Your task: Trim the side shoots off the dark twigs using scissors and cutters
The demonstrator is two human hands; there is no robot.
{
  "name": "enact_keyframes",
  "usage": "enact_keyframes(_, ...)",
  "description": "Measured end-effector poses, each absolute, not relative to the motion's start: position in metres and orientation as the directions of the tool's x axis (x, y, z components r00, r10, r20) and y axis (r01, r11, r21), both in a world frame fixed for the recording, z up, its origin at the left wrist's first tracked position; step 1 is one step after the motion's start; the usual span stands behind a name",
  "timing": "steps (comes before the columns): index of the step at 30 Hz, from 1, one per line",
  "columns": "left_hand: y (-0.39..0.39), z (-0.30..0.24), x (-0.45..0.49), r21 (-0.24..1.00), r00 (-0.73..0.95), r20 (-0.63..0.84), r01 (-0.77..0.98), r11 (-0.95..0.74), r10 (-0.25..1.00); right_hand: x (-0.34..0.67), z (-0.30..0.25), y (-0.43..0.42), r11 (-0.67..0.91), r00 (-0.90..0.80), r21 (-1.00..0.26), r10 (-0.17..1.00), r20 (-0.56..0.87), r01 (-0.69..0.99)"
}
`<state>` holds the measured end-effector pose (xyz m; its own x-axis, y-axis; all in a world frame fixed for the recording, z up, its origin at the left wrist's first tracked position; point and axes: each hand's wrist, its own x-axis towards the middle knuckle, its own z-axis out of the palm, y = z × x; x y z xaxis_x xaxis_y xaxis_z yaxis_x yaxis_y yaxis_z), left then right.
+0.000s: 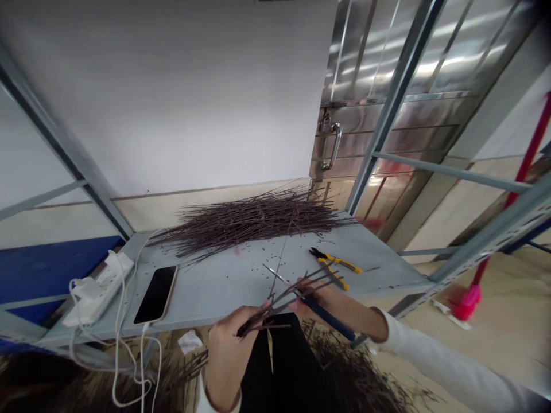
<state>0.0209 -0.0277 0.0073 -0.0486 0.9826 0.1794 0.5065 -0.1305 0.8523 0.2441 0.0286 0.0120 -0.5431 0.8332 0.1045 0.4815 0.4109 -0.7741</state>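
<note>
- Left hand (pixel 230 358): the fingers (pixel 224 338) are curled together and clamped on a bundle of thin dark twigs (pixel 262 317), which fans outward above the person's lap.
- Right hand (pixel 314 301): the fingers are closed around a blue-handled cutting tool (pixel 327 318) with a long, narrow steel blade, held beside the twig bundle. The hand hides the tool's pivot, so it is probably shears, but this cannot be confirmed from this view.
- Handling: the twigs appear light, stiff and somewhat brittle. Grip several together near one end, keeping the ends aligned. Avoid sharp bending, and expect single stems to slip from a loose grip.
- Bench: a grey steel bench (pixel 224 295) within a metal rack carries a long heap of similar twigs (pixel 253 221), with small dark fragments (pixel 262 265) scattered across its surface.
- Other bench items: pliers with yellow handles (pixel 333 267) lie to the right, near the front edge. A smartphone (pixel 155 293) lies to the left, beside a white power strip (pixel 99 289) and its white cable (pixel 120 321).
- Below the bench: more loose twigs (pixel 348 367) lie on the floor to the right of the person's black trousers (pixel 284 367), and a crumpled white tissue (pixel 189 342) lies near the left hand.
</note>
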Motion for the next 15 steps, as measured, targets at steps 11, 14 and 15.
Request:
enact_keyframes(11,-0.031,-0.006,0.029,0.572,-0.062,0.536,0.760,-0.308,0.842,0.251,0.013,0.039,0.359,-0.430,-0.614,0.902,0.035,0.703)
enact_keyframes(14,-0.031,-0.006,0.029,0.588,-0.070,0.545,0.742,-0.321,0.835,0.253,0.009,0.039,0.363,-0.436,-0.603,0.900,0.029,0.710)
enact_keyframes(15,-0.031,-0.006,0.030,0.592,-0.070,0.545,0.738,-0.324,0.836,0.254,0.009,0.039,0.364,-0.443,-0.601,0.896,0.018,0.711)
